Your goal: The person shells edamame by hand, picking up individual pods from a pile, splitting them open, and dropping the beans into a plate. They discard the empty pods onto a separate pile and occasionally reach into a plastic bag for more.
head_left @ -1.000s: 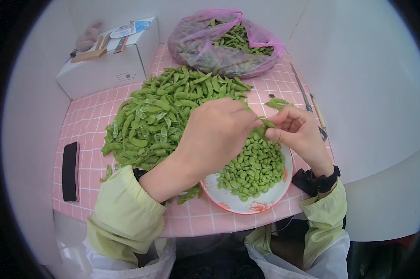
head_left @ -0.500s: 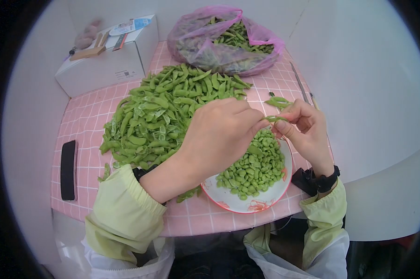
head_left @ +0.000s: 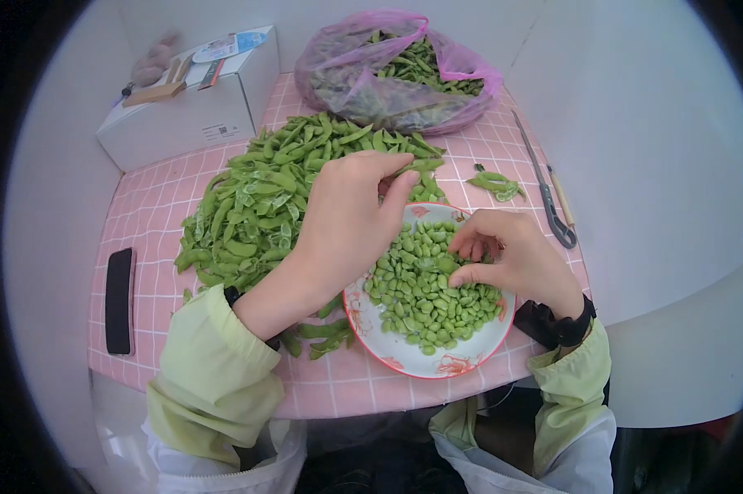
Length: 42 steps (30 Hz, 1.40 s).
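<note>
A white plate with a red rim and floral pattern (head_left: 462, 362) holds many shelled green beans (head_left: 425, 296). Over its right side is my right hand (head_left: 515, 255), thumb and fingers apart, with nothing visible between them. My left hand (head_left: 355, 206) hovers over the right part of a large heap of green pods (head_left: 248, 206). Its thumb and index finger are parted, their tips beside a pod, and its other fingers are mostly hidden.
A pink-purple bag of pods (head_left: 396, 74) lies at the back. Scissors (head_left: 548, 193) and a thin stick (head_left: 562, 198) lie at right, near a few loose pods (head_left: 496, 184). A black phone (head_left: 120, 302) is at left. Behind it stands a white box (head_left: 182, 123) with small items on top.
My hands have moved apart, and the pod between them has left their fingers. My right hand came down over the plate; my left moved back left to the heap. More shows in the loose pods at right.
</note>
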Each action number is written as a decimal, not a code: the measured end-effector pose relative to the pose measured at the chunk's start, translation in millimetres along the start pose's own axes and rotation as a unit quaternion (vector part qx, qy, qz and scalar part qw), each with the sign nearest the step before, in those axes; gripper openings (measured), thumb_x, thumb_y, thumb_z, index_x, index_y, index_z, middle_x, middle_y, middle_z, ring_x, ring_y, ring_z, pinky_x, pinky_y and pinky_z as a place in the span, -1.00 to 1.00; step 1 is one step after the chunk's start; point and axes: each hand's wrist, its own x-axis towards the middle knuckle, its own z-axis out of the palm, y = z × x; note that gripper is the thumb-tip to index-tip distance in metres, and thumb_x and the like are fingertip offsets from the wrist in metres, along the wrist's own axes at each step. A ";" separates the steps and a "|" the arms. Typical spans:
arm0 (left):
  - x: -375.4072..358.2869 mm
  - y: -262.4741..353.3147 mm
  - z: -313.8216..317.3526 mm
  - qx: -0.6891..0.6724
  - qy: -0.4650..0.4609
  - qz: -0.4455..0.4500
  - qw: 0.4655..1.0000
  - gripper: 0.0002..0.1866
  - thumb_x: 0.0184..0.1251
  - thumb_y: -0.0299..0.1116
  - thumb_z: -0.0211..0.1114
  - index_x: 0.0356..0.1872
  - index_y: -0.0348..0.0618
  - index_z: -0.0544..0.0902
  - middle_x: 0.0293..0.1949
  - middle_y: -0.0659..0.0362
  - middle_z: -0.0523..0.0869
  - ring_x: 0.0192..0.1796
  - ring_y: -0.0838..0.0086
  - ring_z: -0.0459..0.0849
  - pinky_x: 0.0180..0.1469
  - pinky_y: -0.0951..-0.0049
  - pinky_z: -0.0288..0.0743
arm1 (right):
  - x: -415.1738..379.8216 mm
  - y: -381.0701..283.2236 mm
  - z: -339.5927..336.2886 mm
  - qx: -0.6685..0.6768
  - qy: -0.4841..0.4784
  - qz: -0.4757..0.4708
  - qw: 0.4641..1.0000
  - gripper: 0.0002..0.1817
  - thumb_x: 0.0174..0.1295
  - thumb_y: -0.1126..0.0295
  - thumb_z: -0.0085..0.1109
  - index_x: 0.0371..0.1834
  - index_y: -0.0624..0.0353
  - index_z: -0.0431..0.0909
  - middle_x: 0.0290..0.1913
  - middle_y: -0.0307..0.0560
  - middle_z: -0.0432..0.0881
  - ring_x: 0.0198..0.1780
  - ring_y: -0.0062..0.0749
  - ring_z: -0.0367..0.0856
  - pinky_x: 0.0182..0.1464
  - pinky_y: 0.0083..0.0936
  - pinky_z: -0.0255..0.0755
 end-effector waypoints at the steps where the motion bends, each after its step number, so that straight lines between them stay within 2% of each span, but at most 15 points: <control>1: 0.0 0.0 0.0 -0.002 -0.006 -0.004 1.000 -0.75 0.26 -0.43 0.26 -0.08 -0.32 0.66 -0.36 0.00 0.72 -0.38 0.44 0.68 -0.32 0.49 0.51 | 0.1 0.9 0.3 -0.002 -0.003 -0.001 1.000 -0.73 -0.05 0.40 0.46 -0.35 0.28 0.59 -0.49 -0.18 0.59 -0.47 -0.55 0.53 -0.38 -0.60 0.43; 6: -0.2 1.2 -1.3 0.015 -0.028 -0.008 0.999 -0.73 0.28 -0.41 0.24 -0.08 -0.37 0.65 -0.34 -0.02 0.73 -0.34 0.42 0.71 -0.30 0.48 0.53 | -0.1 1.7 -0.3 0.002 -0.014 0.012 1.000 -0.77 -0.01 0.43 0.43 -0.34 0.29 0.60 -0.48 -0.19 0.59 -0.45 -0.57 0.55 -0.38 -0.61 0.43; 12: -0.8 0.4 -1.1 0.005 -0.031 -0.017 0.999 -0.73 0.27 -0.40 0.24 -0.10 -0.38 0.65 -0.38 -0.02 0.73 -0.35 0.42 0.71 -0.34 0.48 0.52 | -3.1 4.4 -5.6 -0.020 0.060 0.030 0.998 -0.80 -0.02 0.44 0.43 -0.34 0.22 0.63 -0.48 -0.27 0.63 -0.46 -0.68 0.52 -0.38 -0.64 0.41; 15: -1.4 0.6 -1.3 0.008 -0.028 -0.017 0.999 -0.73 0.27 -0.41 0.24 -0.10 -0.39 0.65 -0.38 -0.02 0.74 -0.37 0.41 0.71 -0.35 0.48 0.52 | -1.5 8.7 -8.5 -0.010 0.155 0.009 0.988 -0.80 0.00 0.44 0.42 -0.34 0.24 0.62 -0.47 -0.25 0.65 -0.44 -0.69 0.53 -0.36 -0.68 0.42; 18: -1.6 -0.7 -1.2 0.011 -0.027 -0.018 0.999 -0.73 0.27 -0.41 0.23 -0.10 -0.39 0.65 -0.39 -0.02 0.74 -0.38 0.43 0.71 -0.35 0.48 0.51 | 3.0 25.5 -7.4 0.101 0.280 0.066 0.952 -0.79 0.03 0.42 0.40 -0.34 0.31 0.61 -0.46 -0.20 0.65 -0.41 -0.66 0.55 -0.33 -0.69 0.43; 21: -1.3 1.2 -2.1 0.002 -0.036 -0.035 0.999 -0.72 0.26 -0.41 0.23 -0.10 -0.40 0.65 -0.39 -0.02 0.73 -0.39 0.45 0.70 -0.36 0.49 0.51 | 4.3 36.2 -19.7 0.023 0.346 0.108 0.932 -0.79 0.08 0.44 0.36 -0.32 0.35 0.59 -0.42 -0.14 0.65 -0.38 -0.62 0.58 -0.31 -0.68 0.45; 24: -2.2 1.7 -2.1 0.004 -0.029 -0.032 0.999 -0.70 0.25 -0.43 0.21 -0.06 -0.42 0.63 -0.39 -0.01 0.73 -0.41 0.47 0.68 -0.36 0.50 0.49 | 3.4 52.7 -23.1 -0.017 0.338 0.118 0.933 -0.78 0.13 0.46 0.28 -0.19 0.35 0.56 -0.38 -0.10 0.67 -0.39 -0.56 0.60 -0.30 -0.63 0.47; 27: -3.1 0.6 -1.2 0.013 -0.034 -0.029 0.999 -0.67 0.25 -0.44 0.19 -0.02 -0.43 0.60 -0.38 -0.01 0.73 -0.42 0.49 0.66 -0.36 0.50 0.48 | 2.4 54.4 -20.3 -0.047 0.328 0.149 0.932 -0.72 0.18 0.47 0.21 -0.06 0.32 0.51 -0.25 -0.02 0.67 -0.33 -0.46 0.63 -0.25 -0.57 0.49; 30: -2.5 1.4 -2.4 0.010 -0.053 -0.046 0.997 -0.66 0.25 -0.44 0.18 0.01 -0.44 0.58 -0.38 -0.01 0.73 -0.42 0.50 0.66 -0.35 0.49 0.48 | 3.3 52.1 -17.9 -0.114 0.298 0.154 0.935 -0.65 0.19 0.48 0.15 0.06 0.30 0.46 -0.05 0.10 0.60 -0.15 -0.27 0.63 -0.10 -0.44 0.50; 33: -3.3 0.7 -1.3 0.003 -0.046 -0.040 0.998 -0.66 0.25 -0.44 0.18 0.00 -0.44 0.58 -0.37 -0.02 0.74 -0.41 0.51 0.66 -0.34 0.48 0.48 | 3.3 80.2 -18.7 -0.125 0.238 0.115 0.956 -0.62 0.18 0.52 0.11 0.10 0.28 0.45 0.11 0.20 0.50 0.02 -0.10 0.57 0.05 -0.35 0.46; 36: -3.6 2.9 -2.1 0.009 -0.056 -0.050 0.997 -0.66 0.25 -0.44 0.18 0.00 -0.45 0.58 -0.37 -0.02 0.74 -0.40 0.51 0.66 -0.34 0.48 0.48 | 9.3 121.6 -20.3 -0.339 0.158 -0.056 0.926 -0.56 0.17 0.58 0.06 0.18 0.22 0.42 0.20 0.25 0.42 0.13 -0.06 0.51 0.16 -0.32 0.41; 39: -3.9 1.8 -1.2 0.001 -0.061 -0.043 0.997 -0.66 0.26 -0.44 0.18 0.00 -0.44 0.58 -0.37 -0.02 0.74 -0.43 0.51 0.65 -0.36 0.48 0.47 | 19.1 127.6 -20.0 -0.189 0.123 -0.048 0.973 -0.58 0.19 0.55 0.12 0.17 0.13 0.47 0.16 0.01 0.52 0.09 -0.24 0.55 0.11 -0.42 0.42; 42: -4.8 -1.0 0.1 -0.004 -0.047 -0.026 0.999 -0.67 0.26 -0.44 0.17 0.00 -0.44 0.58 -0.37 -0.01 0.74 -0.47 0.52 0.62 -0.39 0.49 0.46 | 18.3 102.9 -25.7 -0.137 0.150 0.114 0.973 -0.66 0.11 0.58 0.18 0.01 0.27 0.58 -0.01 0.16 0.62 -0.03 -0.22 0.64 0.04 -0.41 0.49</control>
